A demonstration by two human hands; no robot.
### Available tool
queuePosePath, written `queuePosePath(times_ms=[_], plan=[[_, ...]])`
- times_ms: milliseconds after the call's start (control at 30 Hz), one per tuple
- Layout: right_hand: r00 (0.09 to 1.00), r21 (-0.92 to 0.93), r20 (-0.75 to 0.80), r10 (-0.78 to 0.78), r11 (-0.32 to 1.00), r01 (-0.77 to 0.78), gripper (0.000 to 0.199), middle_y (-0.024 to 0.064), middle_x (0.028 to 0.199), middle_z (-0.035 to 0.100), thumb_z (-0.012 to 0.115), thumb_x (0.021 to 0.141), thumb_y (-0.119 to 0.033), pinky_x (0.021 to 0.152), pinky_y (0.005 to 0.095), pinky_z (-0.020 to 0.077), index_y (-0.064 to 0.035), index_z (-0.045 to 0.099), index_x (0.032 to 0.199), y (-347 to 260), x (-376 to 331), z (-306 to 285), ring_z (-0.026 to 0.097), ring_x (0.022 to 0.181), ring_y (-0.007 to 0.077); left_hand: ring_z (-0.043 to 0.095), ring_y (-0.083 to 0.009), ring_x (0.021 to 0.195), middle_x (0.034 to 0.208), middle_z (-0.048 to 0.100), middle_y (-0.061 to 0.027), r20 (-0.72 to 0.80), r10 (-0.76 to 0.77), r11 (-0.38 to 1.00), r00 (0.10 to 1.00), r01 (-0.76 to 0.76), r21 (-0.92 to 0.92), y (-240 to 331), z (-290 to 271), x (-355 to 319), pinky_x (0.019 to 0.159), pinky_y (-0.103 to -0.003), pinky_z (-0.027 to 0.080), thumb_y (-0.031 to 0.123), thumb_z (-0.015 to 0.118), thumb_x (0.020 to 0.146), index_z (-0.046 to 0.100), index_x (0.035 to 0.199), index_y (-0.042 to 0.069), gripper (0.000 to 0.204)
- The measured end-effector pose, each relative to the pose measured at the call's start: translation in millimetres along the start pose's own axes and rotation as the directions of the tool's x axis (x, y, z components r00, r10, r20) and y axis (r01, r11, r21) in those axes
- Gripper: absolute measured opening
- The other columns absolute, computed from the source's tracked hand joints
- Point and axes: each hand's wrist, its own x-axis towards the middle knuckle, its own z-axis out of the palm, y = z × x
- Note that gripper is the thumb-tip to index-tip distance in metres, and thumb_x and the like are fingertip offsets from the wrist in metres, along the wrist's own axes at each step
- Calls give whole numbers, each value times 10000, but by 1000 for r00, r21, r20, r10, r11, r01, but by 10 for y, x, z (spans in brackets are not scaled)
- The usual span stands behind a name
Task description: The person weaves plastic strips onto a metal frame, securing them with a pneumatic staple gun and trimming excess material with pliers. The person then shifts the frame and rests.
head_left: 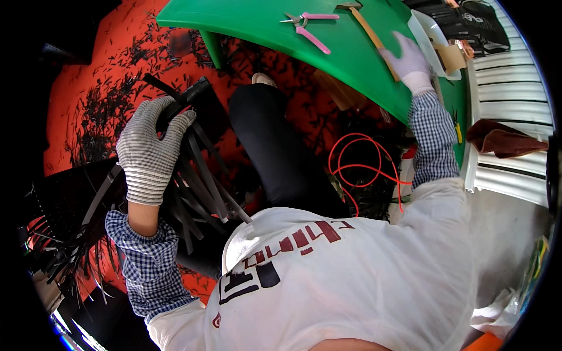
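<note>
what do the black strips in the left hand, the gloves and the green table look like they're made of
Black strips: probably plastic or rubber, flat, dark, with a dull sheen, fanning stiffly from the left hand.
Gloves: knitted fabric, seemingly cotton; ribbed grey-white weave shows on the left hand, plainer white on the right hand.
Green table: looks like smooth moulded plastic with an even, slightly glossy surface.
</note>
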Motion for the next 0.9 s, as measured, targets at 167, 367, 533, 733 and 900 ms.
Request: queuePosePath(times_ms=[167,367,533,733,900], plan=[[883,-153,-34,-467,876,457,965,179,1539,437,719,787,-660,1148,455,388,-213,351,1560,-1059,544,427,457,1385,382,689,-279,764,877,687,-95,-85,64,997,994,-61,41,44,11,21,680,-359,531,306,819,791,735,991,68,322],[884,15,191,-427,902,432,785,190,1347,584,664,855,-612,1021,450,493,-216,446,1496,-1439,1027,506,595,1221,362,694,-297,835,914,704,-92,-81,154,971,985,-135,198,-89,10,-11,745,-398,540,417,813,781,732,1034,85,425],[914,380,15,-405,848,370,649,183,1217,636,752,869,-314,916,412,564,-168,492,1445,-1809,595,224,659,1040,365,704,-272,840,929,722,-69,-89,152,946,984,-119,303,-178,-59,-71,771,-396,554,515,776,803,749,1041,124,458],[440,239,-326,-837,377,895,631,131,1227,568,790,822,-247,951,386,535,-190,583,1415,-2622,-420,-999,616,1086,298,713,-268,818,924,724,-63,-87,119,958,989,-91,270,-268,-41,-90,732,-387,567,531,766,807,753,1035,126,464],[394,16,-250,-885,403,915,645,124,1170,570,776,833,-306,934,410,522,-255,567,1441,-2787,-471,-1113,598,1048,299,714,-275,828,919,721,-66,-115,161,946,980,-121,300,-285,-13,-71,745,-389,572,529,763,811,748,1053,124,472]])
